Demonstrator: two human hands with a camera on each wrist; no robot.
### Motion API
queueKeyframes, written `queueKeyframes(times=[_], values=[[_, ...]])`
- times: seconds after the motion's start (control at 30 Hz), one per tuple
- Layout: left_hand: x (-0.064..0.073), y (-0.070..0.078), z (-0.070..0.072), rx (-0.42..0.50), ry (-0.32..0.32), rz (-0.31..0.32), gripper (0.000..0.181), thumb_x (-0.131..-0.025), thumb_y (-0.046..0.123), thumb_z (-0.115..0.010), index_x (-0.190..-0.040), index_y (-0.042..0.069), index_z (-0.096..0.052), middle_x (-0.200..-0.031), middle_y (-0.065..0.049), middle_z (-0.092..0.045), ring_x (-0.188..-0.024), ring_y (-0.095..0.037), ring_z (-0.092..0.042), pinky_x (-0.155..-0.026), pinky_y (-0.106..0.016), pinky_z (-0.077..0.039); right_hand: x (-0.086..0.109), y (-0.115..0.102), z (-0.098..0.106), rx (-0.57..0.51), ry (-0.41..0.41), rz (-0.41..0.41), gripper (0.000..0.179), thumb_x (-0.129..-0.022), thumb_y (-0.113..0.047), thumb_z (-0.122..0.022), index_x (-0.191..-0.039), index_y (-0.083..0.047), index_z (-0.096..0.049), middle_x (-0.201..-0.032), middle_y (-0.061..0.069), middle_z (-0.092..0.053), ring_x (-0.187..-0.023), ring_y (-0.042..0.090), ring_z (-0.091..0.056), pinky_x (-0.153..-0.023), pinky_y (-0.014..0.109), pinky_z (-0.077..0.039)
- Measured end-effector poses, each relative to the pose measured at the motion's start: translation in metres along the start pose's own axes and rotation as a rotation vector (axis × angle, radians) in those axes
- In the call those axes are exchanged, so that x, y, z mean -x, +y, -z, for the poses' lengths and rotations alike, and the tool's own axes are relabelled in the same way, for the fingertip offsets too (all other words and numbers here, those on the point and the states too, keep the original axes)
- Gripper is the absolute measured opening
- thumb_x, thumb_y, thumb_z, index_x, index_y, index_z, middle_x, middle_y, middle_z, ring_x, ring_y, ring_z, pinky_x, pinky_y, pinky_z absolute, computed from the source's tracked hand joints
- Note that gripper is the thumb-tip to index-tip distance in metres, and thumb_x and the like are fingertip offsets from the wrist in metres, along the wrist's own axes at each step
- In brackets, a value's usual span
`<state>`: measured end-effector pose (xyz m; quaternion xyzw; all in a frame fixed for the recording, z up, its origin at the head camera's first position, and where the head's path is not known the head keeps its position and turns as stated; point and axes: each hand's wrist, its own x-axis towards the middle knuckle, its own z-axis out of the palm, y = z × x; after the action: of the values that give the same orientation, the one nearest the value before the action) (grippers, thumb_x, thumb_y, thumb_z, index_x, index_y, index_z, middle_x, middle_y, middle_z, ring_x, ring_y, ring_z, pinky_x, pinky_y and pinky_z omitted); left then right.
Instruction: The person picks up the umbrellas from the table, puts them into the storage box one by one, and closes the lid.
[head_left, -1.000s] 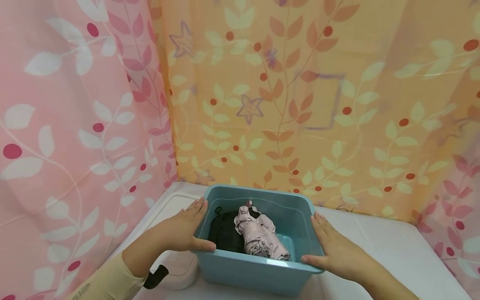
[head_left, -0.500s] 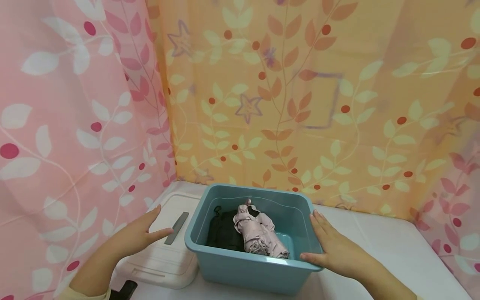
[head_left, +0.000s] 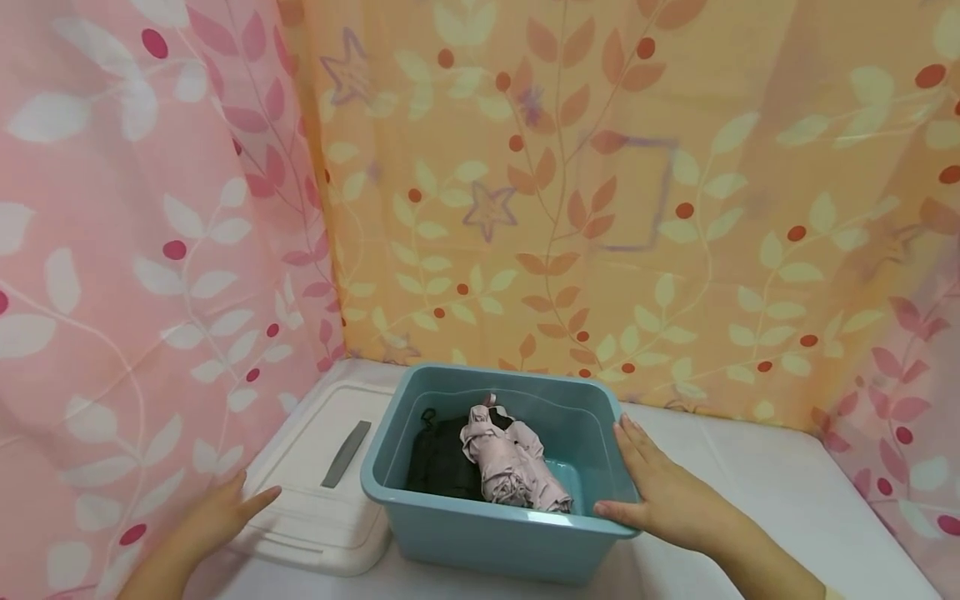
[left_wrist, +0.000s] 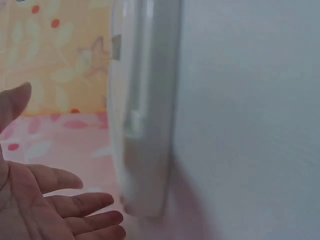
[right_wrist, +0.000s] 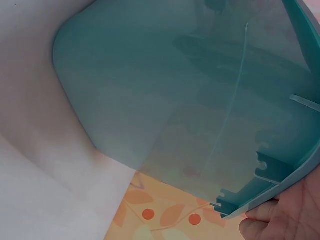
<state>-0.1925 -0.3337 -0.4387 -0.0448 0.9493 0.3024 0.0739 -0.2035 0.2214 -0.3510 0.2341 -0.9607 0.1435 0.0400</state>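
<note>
A blue plastic storage bin [head_left: 510, 546] stands on the white surface. Inside it lie a rolled bundle of pale pink fabric [head_left: 513, 467] and a black soft item with a small loop [head_left: 446, 458]. My right hand [head_left: 667, 500] rests at the bin's right rim, fingers straight along the side and thumb on the front corner. In the right wrist view that hand [right_wrist: 290, 215] touches the outside of the rim. Left of the bin lies a white lid [head_left: 300, 508] with a grey handle [head_left: 347, 454]. My left hand [head_left: 217, 517] is spread at the lid's left edge, fingertips right beside it in the left wrist view.
A pink patterned curtain [head_left: 165, 333] hangs close on the left, and an orange one [head_left: 562, 208] behind the bin. The white-covered table [head_left: 757, 492] extends to the right of the bin. Lid and bin stand close together.
My left hand has let go of the bin's left rim and moved left and down, across the lid to its far edge. The right hand has stayed at the bin's right rim.
</note>
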Motion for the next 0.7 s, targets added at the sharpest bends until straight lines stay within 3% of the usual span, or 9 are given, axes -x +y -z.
queueKeyframes(times=[0.1, 0.23, 0.43, 0.7], values=[[-0.004, -0.013, -0.005, 0.029, -0.006, 0.016, 0.093, -0.092, 0.049, -0.043, -0.131, -0.026, -0.004, -0.133, -0.046, -0.008, -0.121, -0.06, -0.014, -0.097, -0.065, -0.017, 0.0, -0.001, 0.001, -0.007, -0.001, -0.006, 0.108, -0.074, -0.072, -0.051, -0.143, 0.004, -0.018, -0.151, 0.019, -0.012, -0.136, 0.036, -0.014, -0.102, 0.055, -0.026], [-0.007, -0.025, -0.01, 0.083, -0.041, 0.083, 0.097, -0.09, 0.052, -0.045, -0.131, -0.025, -0.002, -0.133, -0.046, -0.003, -0.123, -0.059, -0.009, -0.099, -0.065, -0.013, 0.0, -0.002, 0.001, -0.023, -0.015, -0.019, 0.108, -0.074, -0.073, -0.05, -0.144, 0.003, -0.017, -0.151, 0.017, -0.011, -0.136, 0.036, -0.014, -0.101, 0.056, -0.027], [-0.007, -0.025, -0.011, 0.0, -0.048, 0.078, 0.095, -0.09, 0.054, -0.043, -0.13, -0.026, -0.011, -0.132, -0.045, -0.011, -0.121, -0.059, -0.015, -0.097, -0.065, -0.017, 0.0, -0.003, 0.001, -0.029, -0.022, -0.029, 0.108, -0.074, -0.073, -0.05, -0.145, 0.001, -0.016, -0.152, 0.016, -0.01, -0.137, 0.036, -0.015, -0.1, 0.056, -0.028], [-0.006, -0.02, -0.012, -0.003, -0.028, 0.06, 0.089, -0.092, 0.052, -0.042, -0.132, -0.023, -0.015, -0.134, -0.043, -0.017, -0.121, -0.058, -0.019, -0.096, -0.065, -0.019, 0.0, -0.003, 0.001, -0.027, -0.016, -0.029, 0.108, -0.074, -0.073, -0.05, -0.144, 0.002, -0.016, -0.151, 0.017, -0.01, -0.136, 0.036, -0.015, -0.1, 0.056, -0.027]])
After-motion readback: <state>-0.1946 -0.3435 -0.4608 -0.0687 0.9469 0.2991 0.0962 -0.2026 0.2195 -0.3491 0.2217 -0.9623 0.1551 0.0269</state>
